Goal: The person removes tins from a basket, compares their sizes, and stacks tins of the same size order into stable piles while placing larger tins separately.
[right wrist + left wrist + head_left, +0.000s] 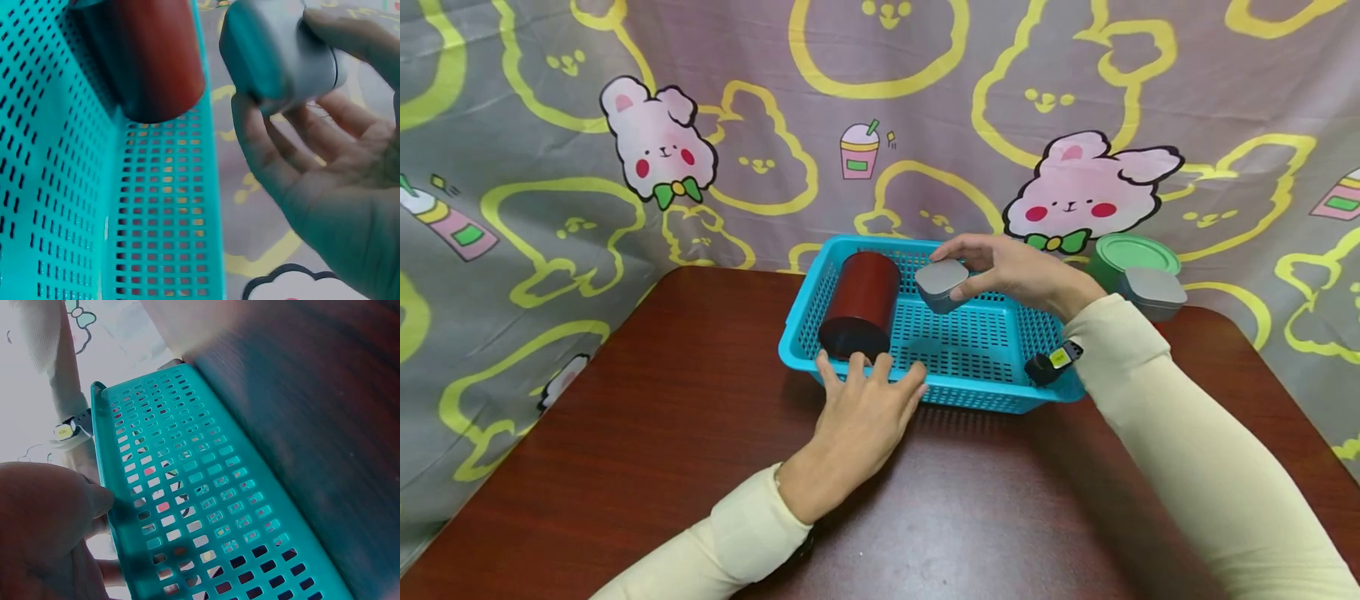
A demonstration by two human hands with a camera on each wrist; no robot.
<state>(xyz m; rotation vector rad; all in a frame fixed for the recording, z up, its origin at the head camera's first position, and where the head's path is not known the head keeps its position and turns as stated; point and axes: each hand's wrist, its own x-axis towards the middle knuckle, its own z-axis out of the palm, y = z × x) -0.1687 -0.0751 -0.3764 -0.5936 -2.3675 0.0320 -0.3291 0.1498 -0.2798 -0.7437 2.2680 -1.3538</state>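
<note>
A blue perforated plastic basket [977,396] stands on the table. The fingers of my left hand [861,417] hook over its near rim and grip it; the left wrist view shows the basket's slotted side wall [206,469] close to that hand. Over the basket, my right hand [1011,271] pinches a small grey rounded-square tin [942,285] between thumb and fingers. In the right wrist view the tin [281,56] shows its smooth sides and lid seam. A dark red cylindrical canister [865,296] lies in the left end of the basket.
At the back right stands a green-lidded round container [1135,254], with a second grey tin [1153,292] in front of it. A patterned curtain [925,125] hangs behind the dark wooden table [700,375].
</note>
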